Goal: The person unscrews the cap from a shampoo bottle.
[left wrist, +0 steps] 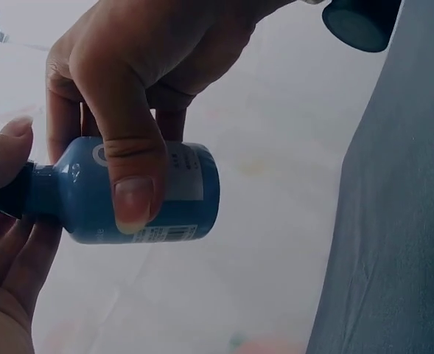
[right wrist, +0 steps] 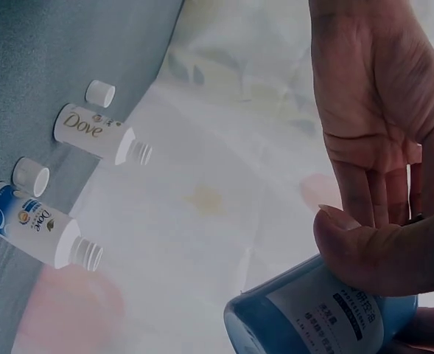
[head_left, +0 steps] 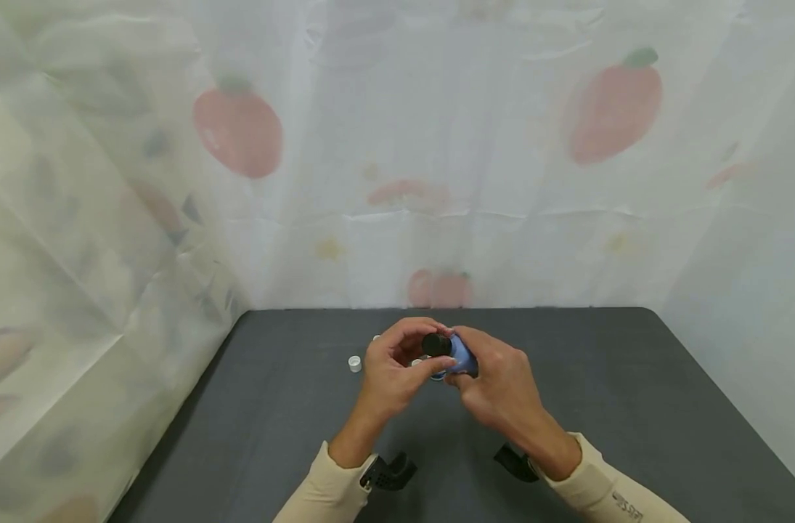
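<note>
A blue bottle (head_left: 462,354) with a black cap (head_left: 435,344) is held up in front of me, tilted onto its side. My right hand (head_left: 502,374) grips the bottle's body, its thumb across the label in the left wrist view. My left hand (head_left: 392,367) pinches the cap end, thumb on one side and fingers on the other. In the right wrist view the blue bottle (right wrist: 305,317) shows its printed label, while its cap end is hidden by the right thumb.
Two white Dove bottles, one plain (right wrist: 91,133) and one with a blue base (right wrist: 36,225), stand uncapped on the dark table (head_left: 273,436). White caps (right wrist: 100,94) stand beside them. A printed sheet (head_left: 449,145) hangs behind the table.
</note>
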`<state>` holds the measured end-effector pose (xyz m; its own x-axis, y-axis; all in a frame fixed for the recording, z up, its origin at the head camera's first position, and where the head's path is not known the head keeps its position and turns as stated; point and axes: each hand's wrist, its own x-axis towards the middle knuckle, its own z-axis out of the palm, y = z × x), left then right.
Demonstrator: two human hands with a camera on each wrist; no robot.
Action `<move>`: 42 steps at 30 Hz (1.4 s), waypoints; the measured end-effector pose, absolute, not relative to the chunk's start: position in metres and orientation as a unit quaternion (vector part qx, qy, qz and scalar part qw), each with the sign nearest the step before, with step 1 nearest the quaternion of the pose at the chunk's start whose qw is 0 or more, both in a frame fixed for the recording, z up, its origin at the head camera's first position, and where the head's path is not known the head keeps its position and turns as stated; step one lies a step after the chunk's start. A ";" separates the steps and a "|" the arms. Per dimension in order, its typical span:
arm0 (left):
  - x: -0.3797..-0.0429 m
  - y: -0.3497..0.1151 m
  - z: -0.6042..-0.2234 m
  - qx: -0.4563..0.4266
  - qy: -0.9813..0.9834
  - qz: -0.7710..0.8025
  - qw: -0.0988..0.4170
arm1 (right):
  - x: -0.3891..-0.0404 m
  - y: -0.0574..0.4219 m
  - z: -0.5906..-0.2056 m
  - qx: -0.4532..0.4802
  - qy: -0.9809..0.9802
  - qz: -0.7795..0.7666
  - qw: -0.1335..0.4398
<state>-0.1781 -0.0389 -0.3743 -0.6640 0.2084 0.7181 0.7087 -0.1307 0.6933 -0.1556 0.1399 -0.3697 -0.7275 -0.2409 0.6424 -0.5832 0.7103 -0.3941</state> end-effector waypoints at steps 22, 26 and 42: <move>-0.179 -0.045 -0.381 -0.385 -0.650 -0.626 0.194 | -0.154 0.139 -0.373 0.231 -0.878 0.304 0.287; -0.180 -0.043 -0.380 -0.360 -0.652 -0.634 0.207 | -0.154 0.138 -0.373 0.231 -0.880 0.303 0.285; -0.180 -0.049 -0.380 -0.416 -0.661 -0.594 0.193 | -0.152 0.139 -0.370 0.225 -0.882 0.311 0.272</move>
<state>-0.1804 -0.0492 -0.3800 -0.5790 0.3205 0.7497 0.7797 -0.0510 0.6240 -0.1521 0.1385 -0.3701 -0.7508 -0.2284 0.6198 -0.5667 0.7048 -0.4267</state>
